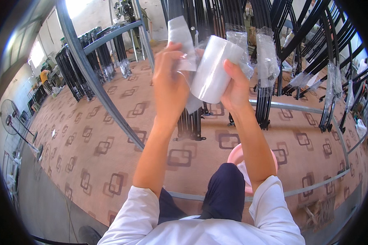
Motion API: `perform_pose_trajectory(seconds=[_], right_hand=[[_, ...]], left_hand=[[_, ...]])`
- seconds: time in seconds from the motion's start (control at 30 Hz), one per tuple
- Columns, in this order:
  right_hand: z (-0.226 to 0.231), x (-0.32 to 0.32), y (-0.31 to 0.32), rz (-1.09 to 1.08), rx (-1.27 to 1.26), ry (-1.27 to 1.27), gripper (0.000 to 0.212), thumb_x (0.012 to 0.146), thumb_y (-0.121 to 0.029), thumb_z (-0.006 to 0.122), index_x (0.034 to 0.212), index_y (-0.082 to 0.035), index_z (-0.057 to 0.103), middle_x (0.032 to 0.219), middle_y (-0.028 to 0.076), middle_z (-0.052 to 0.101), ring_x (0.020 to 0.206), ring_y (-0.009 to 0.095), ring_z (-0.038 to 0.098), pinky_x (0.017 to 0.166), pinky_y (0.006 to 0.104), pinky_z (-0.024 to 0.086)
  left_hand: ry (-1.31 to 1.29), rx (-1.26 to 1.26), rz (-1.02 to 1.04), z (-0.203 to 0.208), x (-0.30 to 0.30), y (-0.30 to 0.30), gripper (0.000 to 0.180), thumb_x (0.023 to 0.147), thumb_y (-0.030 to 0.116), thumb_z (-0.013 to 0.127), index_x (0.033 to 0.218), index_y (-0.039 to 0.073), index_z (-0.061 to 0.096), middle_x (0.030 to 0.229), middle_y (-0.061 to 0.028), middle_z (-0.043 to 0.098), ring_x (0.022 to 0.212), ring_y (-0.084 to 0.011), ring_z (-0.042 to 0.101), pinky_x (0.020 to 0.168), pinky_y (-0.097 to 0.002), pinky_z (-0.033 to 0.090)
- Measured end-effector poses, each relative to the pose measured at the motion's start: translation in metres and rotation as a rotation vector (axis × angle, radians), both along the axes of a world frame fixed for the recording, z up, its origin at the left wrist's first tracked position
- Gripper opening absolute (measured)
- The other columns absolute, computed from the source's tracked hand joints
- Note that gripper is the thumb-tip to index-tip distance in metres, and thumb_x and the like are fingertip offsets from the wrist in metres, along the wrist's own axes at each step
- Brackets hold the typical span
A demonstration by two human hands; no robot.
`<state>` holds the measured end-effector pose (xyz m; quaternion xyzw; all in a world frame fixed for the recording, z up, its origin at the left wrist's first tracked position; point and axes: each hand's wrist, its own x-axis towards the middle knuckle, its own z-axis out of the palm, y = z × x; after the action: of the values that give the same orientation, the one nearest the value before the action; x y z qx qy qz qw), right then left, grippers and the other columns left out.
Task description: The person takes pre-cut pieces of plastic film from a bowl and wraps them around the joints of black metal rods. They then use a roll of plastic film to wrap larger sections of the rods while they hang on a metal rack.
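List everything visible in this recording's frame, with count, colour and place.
roll: one, whitish, centre, in the right hand
film: translucent white, at the left hand
rods: many, black, behind the hands, to the right and far left
wraps: several, clear, around rods
frame: grey, upper left
basin: one, pink, below the right forearm
carpet: one, brownish pink, patterned, on the floor
fan: one, dark, far left
co-worker: one, orange top, far left
shirt: one, white, bottom
trousers: dark, bottom centre
left hand: one, centre
right hand: one, centre
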<state>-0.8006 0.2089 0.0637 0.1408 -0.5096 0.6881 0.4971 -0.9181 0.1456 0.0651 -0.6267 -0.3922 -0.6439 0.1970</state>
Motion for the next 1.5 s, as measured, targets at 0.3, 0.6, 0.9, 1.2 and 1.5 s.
perform_pose_trajectory(seconds=[0.3,0.6,0.9,1.2,1.5], right_hand=[[-0.002,-0.006,0.003,0.033,0.052,0.103,0.054,0.068,-0.022,0.057,0.114,0.004,0.043,0.106,0.015,0.053,0.094,0.022,0.054,0.078,0.0297,0.045],[0.01,0.001,0.021,-0.102,0.309,-0.169,0.054,0.065,-0.024,0.06,0.111,0.002,0.047,0.101,0.012,0.056,0.085,0.015,0.055,0.072,0.0265,0.045],[0.015,0.002,0.019,-0.125,0.3,-0.223,0.054,0.067,-0.027,0.061,0.109,0.002,0.047,0.098,0.013,0.056,0.08,0.016,0.056,0.069,0.0278,0.047],[0.031,0.003,0.011,-0.089,0.144,-0.283,0.055,0.071,-0.032,0.059,0.111,0.002,0.043,0.102,0.02,0.056,0.084,0.021,0.057,0.072,0.0332,0.049],[0.016,0.002,0.026,-0.037,0.126,-0.246,0.06,0.072,-0.033,0.058,0.116,0.003,0.037,0.105,0.025,0.053,0.091,0.025,0.056,0.077,0.0346,0.048]], left_hand=[[0.299,-0.187,0.112,0.013,-0.006,-0.015,0.025,0.067,0.0,0.047,0.092,-0.001,0.05,0.095,-0.0174,0.053,0.101,-0.034,0.049,0.085,-0.0365,0.039],[-0.269,-0.44,-0.335,0.036,-0.044,-0.017,0.019,0.077,0.01,0.052,0.093,0.0,0.056,0.087,-0.0058,0.058,0.084,-0.0126,0.052,0.08,-0.0234,0.037],[-0.221,-0.549,-0.127,0.054,-0.042,-0.015,0.017,0.077,0.017,0.06,0.085,0.003,0.057,0.073,-0.0004,0.053,0.075,-0.0087,0.051,0.069,-0.0209,0.04],[-0.263,-0.028,0.215,0.029,-0.034,0.011,0.02,0.081,0.021,0.056,0.081,0.001,0.051,0.063,-0.0065,0.055,0.051,-0.0152,0.053,0.051,-0.0258,0.04],[-0.209,-0.243,0.016,0.043,-0.034,0.013,0.018,0.085,0.015,0.048,0.088,0.002,0.037,0.061,-0.0076,0.053,0.05,-0.0174,0.057,0.048,-0.0268,0.043]])
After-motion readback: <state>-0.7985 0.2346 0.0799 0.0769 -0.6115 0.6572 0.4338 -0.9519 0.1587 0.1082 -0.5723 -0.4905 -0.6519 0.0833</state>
